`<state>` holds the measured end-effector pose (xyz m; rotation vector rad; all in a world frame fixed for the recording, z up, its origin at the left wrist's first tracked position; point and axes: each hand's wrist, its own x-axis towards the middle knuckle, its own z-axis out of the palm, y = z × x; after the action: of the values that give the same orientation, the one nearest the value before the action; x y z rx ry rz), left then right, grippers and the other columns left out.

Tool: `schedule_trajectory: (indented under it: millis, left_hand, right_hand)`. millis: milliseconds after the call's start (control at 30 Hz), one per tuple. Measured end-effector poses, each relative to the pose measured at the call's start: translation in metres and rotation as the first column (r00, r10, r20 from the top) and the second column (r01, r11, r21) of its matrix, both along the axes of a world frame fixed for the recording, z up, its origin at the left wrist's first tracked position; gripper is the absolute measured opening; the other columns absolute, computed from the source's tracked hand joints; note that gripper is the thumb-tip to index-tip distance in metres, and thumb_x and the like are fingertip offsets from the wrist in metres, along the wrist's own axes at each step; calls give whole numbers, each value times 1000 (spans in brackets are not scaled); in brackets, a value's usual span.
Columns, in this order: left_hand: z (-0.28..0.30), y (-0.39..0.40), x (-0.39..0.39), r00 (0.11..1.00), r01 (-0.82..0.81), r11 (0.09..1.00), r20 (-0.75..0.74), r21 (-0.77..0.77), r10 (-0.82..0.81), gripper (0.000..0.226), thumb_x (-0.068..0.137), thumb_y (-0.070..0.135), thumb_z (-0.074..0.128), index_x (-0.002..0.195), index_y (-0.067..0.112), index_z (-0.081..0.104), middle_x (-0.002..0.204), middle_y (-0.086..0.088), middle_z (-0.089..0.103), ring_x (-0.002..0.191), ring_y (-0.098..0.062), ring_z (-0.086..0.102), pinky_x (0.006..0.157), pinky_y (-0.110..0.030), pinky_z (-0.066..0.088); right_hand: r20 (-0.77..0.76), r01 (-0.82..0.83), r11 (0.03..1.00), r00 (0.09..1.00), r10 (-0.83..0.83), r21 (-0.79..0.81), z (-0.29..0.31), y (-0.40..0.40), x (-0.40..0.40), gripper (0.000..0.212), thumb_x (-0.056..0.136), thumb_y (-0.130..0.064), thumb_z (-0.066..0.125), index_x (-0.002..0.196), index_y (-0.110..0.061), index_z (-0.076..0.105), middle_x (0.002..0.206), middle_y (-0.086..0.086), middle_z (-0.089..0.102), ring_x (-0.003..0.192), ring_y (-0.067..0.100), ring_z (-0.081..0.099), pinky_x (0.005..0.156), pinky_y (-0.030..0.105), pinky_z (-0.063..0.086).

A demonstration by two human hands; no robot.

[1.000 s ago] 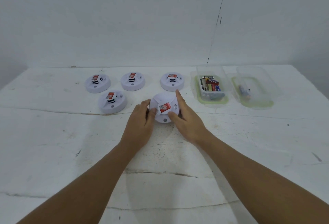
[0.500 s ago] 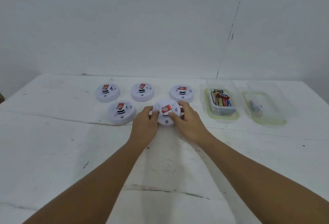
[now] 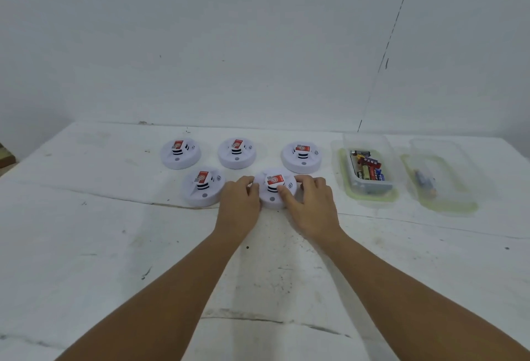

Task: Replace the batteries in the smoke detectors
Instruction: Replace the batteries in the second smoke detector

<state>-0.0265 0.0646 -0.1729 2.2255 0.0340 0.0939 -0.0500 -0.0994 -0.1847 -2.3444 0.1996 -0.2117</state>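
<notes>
- Three smoke detectors (image 3: 180,154) (image 3: 237,153) (image 3: 301,157) are sitting in a row behind the held detector (image 3: 274,188); a fourth (image 3: 202,186) is lying just left of it.
- The left hand (image 3: 239,199) is curling around the held detector's left edge.
- The right hand (image 3: 311,203) is gripping its right edge.
- A battery tub (image 3: 368,171) is standing right of it, another tub (image 3: 438,177) farther right.

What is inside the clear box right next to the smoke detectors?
The clear box holds a pile of batteries, some red, some dark. Those underneath are covered, so the number cannot be told.
</notes>
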Motion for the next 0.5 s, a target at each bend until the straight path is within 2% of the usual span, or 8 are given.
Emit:
schedule_trajectory:
  millis: [167,233,300,367,433,500]
  left_hand:
    - [12,3,-9,1000,-5,1000,-8,10,5,40,106,35,51,141,17,53,115,-7,64,99,-25,68,86,-34,52]
    - [17,12,-13,997,-12,998,74,55,8,40,104,36,55,141,20,50,115,-3,59,97,-22,66,85,-35,53]
    - [20,29,-12,976,-26,988,218,153,-8,38,101,32,61,137,20,53,112,-3,54,94,-22,61,83,-36,50]
    - [20,51,-4,940,-90,950,341,299,-18,42,95,28,70,133,15,58,113,-10,52,100,-32,56,86,-44,51]
    - [18,71,8,938,-187,857,348,480,10,53,87,32,77,133,11,61,121,-22,52,111,-44,49,93,-53,47]
    - [17,84,14,969,-175,796,246,579,34,63,84,43,78,138,16,60,138,-29,45,127,-50,40,101,-58,40]
  right_hand:
    - [39,-6,1000,999,5,19,0,0,-7,62,98,-64,53,145,-25,49,135,1,49,128,21,43,108,40,42]
    - [88,-2,996,996,-6,89,-2,1,-11,63,99,-61,54,149,-26,41,138,1,45,131,20,41,107,41,43]
    - [151,11,988,988,-35,156,-3,2,-13,55,101,-54,56,146,-26,42,136,0,43,131,20,41,107,39,42]
    - [199,22,984,978,-57,175,-3,3,-16,46,103,-47,58,140,-23,47,131,-2,43,127,20,42,104,35,40]
    - [231,10,990,972,-43,143,-2,4,-19,40,103,-45,58,134,-20,50,127,-4,44,122,20,44,101,30,39]
    - [251,-18,995,968,-6,95,-4,3,-22,37,104,-46,55,130,-20,52,124,-5,45,118,19,45,99,30,40]
